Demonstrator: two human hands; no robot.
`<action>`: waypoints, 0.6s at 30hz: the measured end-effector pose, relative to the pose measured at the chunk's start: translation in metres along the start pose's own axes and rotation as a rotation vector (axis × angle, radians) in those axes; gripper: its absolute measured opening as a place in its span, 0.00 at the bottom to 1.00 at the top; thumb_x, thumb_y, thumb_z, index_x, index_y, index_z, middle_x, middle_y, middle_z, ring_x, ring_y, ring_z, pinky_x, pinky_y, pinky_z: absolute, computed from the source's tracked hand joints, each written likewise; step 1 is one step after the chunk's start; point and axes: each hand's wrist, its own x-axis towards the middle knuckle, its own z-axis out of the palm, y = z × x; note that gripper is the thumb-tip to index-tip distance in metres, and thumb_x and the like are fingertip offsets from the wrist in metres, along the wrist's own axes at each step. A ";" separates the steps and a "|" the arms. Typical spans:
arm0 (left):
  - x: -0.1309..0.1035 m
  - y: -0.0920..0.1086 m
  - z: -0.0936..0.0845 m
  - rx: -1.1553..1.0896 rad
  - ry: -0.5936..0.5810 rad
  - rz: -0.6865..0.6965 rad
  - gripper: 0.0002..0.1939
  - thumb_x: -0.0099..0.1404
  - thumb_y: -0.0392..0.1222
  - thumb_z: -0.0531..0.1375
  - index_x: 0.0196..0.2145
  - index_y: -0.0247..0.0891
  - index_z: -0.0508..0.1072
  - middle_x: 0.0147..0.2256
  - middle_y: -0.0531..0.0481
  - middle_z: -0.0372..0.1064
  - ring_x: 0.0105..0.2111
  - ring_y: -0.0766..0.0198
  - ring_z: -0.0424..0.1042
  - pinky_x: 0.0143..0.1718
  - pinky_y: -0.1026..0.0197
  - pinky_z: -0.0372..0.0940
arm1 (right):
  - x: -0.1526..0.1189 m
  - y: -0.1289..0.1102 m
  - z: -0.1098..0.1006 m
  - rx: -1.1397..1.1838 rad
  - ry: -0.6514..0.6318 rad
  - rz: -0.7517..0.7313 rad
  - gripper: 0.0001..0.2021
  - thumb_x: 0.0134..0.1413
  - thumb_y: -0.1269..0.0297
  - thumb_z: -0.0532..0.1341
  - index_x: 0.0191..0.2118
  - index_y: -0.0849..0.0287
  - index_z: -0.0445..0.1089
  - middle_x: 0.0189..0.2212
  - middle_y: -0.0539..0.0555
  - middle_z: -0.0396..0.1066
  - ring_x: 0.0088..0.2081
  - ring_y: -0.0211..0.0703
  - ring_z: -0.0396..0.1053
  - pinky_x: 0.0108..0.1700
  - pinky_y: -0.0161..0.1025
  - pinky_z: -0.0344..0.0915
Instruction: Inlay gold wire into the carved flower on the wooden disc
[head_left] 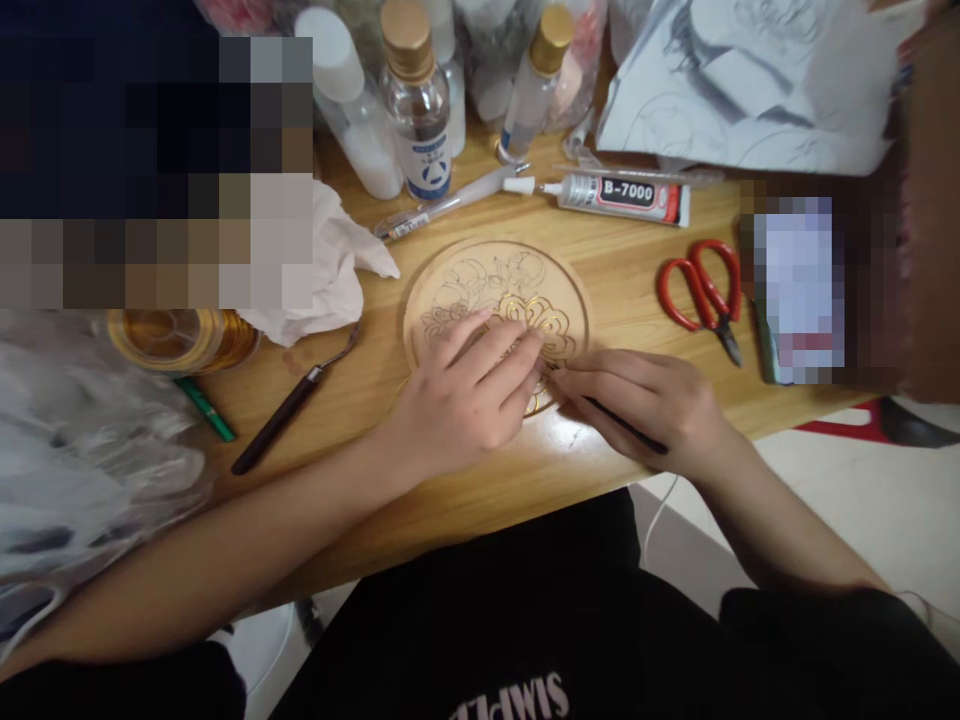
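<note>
A round wooden plate [429, 270] lies on the table, bearing a line drawing of flowers. Gold wire [555, 322] follows part of that drawing in a petal pattern on its right side. My left hand [476, 385] rests across the plate, fingers stretched out over the drawing and covering its lower middle. At the plate's lower right edge, my right hand [652, 400] is closed in a pinch round a slim black tool [626, 425]. Its tip is hidden near my left fingertips, so its exact kind does not show.
Red-handled pliers [701, 290] and a phone [799, 290] lie right. Behind the plate are a B-7000 glue tube [622, 196], a pen [450, 202] and several bottles [420, 110]. Left are a dark-handled hooked tool [277, 420], wire spool [169, 340], tissue [322, 275] and plastic bags [97, 460].
</note>
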 end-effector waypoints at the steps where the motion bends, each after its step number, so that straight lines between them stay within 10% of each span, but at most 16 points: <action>1: 0.000 0.000 0.001 -0.001 0.008 -0.007 0.07 0.66 0.34 0.56 0.39 0.32 0.73 0.45 0.44 0.76 0.46 0.55 0.74 0.52 0.49 0.67 | 0.000 0.000 0.000 -0.001 0.005 0.000 0.09 0.60 0.72 0.58 0.44 0.53 0.69 0.39 0.53 0.78 0.37 0.42 0.76 0.37 0.39 0.77; 18: -0.006 0.001 0.002 -0.174 -0.071 -0.084 0.10 0.65 0.36 0.56 0.44 0.34 0.72 0.51 0.42 0.71 0.52 0.53 0.69 0.58 0.47 0.61 | -0.005 0.003 0.002 -0.017 0.019 -0.016 0.10 0.58 0.74 0.59 0.45 0.59 0.70 0.37 0.56 0.77 0.38 0.43 0.76 0.40 0.38 0.77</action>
